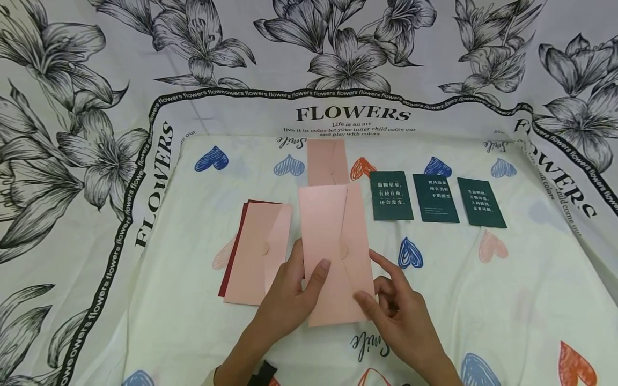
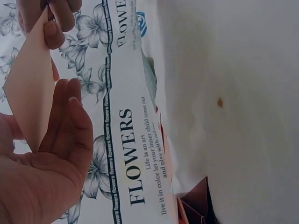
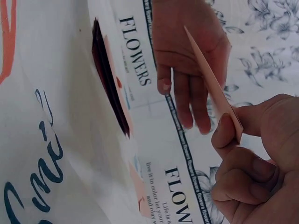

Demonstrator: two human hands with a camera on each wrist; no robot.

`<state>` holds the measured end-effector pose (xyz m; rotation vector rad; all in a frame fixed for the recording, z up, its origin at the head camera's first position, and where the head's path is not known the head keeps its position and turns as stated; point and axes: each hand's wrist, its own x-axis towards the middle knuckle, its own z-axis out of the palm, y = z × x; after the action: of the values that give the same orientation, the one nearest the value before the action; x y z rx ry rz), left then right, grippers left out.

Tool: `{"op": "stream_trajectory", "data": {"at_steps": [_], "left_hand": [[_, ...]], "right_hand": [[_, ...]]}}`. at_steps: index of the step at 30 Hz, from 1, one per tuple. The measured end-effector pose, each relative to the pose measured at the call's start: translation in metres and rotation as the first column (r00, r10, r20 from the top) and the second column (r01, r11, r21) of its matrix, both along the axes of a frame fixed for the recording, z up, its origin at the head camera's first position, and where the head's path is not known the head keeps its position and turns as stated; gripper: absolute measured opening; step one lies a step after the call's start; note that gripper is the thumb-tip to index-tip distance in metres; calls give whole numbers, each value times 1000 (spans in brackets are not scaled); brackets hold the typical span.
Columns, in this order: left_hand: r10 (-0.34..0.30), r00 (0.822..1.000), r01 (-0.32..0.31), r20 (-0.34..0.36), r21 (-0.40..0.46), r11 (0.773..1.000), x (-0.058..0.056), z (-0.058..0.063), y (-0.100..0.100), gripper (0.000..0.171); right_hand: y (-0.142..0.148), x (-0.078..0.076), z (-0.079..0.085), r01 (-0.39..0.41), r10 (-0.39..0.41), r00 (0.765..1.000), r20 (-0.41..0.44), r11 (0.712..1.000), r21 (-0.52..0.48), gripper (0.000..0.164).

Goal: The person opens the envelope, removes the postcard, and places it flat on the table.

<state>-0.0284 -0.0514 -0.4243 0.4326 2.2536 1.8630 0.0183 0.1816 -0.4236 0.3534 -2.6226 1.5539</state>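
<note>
A pink envelope (image 1: 321, 225) stands raised in front of me, its flap side with a small round seal facing the head camera. My left hand (image 1: 285, 292) holds its left edge, thumb across the front and fingers behind. At the lower right edge, my right hand (image 1: 405, 319) pinches it between thumb and index finger, with the other fingers curled in. The left wrist view shows the envelope (image 2: 30, 79) nearly edge-on between both hands. In the right wrist view the left hand's fingers (image 3: 198, 100) extend behind the envelope.
To the left, a pink envelope (image 1: 246, 246) lies over a dark red envelope (image 1: 232, 268). Another pink envelope (image 1: 326, 161) lies beyond the held one. Three dark green cards with white writing, including the nearest card (image 1: 392, 209), form a row at right on the heart-printed cloth (image 1: 183, 268).
</note>
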Motion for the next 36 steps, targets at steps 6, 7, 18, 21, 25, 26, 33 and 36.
{"op": "stream_trajectory", "data": {"at_steps": [6,7,18,21,25,26,33,36], "left_hand": [[21,1000,-20,-13,43,999,-1,3,-1,38],[25,1000,-24,-11,50,998,-1,3,-1,40],[46,999,-48,20,100,994,5,4,5,42],[62,998,-62,-4,66,996,9,6,11,41],[74,996,-73,-40,27,997,13,8,17,45],[75,996,-74,-47,20,997,13,8,18,47],[72,996,-72,-59,4,997,14,8,19,54],[65,996,-65,-55,-3,998,13,7,19,54]], "right_hand": [[-1,5,1,-15,15,1000,13,1000,15,77],[-1,6,1,-23,22,1000,15,1000,20,76],[-4,6,4,26,-28,999,20,995,101,75],[-7,5,5,70,-69,998,-8,983,168,79],[-8,2,4,102,-89,994,-67,966,237,81],[-8,2,4,105,-88,993,-77,964,245,81],[-7,1,0,92,-78,995,-68,967,239,73],[-5,2,1,89,-76,995,-61,969,231,70]]}}
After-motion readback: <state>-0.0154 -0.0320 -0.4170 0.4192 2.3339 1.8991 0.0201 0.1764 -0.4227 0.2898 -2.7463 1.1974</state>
